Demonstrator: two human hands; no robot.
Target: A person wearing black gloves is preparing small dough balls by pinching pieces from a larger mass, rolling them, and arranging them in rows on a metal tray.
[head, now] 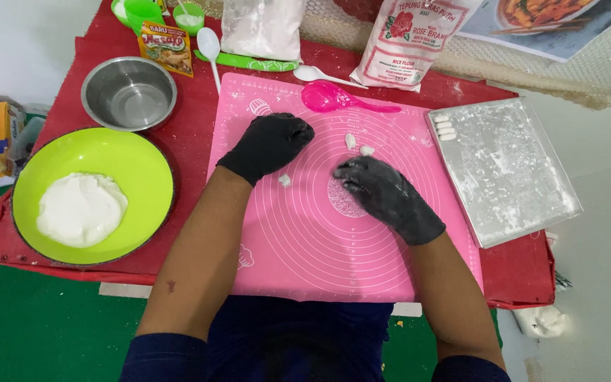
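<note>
Both my hands wear black gloves dusted with flour over a pink silicone mat [305, 240]. My left hand [269, 143] is curled loosely, with a small white dough piece [285, 180] just below its fingers. My right hand [387, 195] lies flat on the mat, fingertips pressing on something white that is mostly hidden. Two small dough pieces [358, 145] lie on the mat just beyond my right hand. A floured metal tray [510, 177] to the right holds several shaped dough pieces [445, 127] in its far left corner.
A lime green bowl [136, 163] holds a white dough lump [81, 209] at left. Behind it stand an empty steel bowl [129, 93], a seasoning packet [167, 47], green cups, white spoons, a pink spoon [334, 97] and two flour bags [411, 42]. A red cloth covers the table.
</note>
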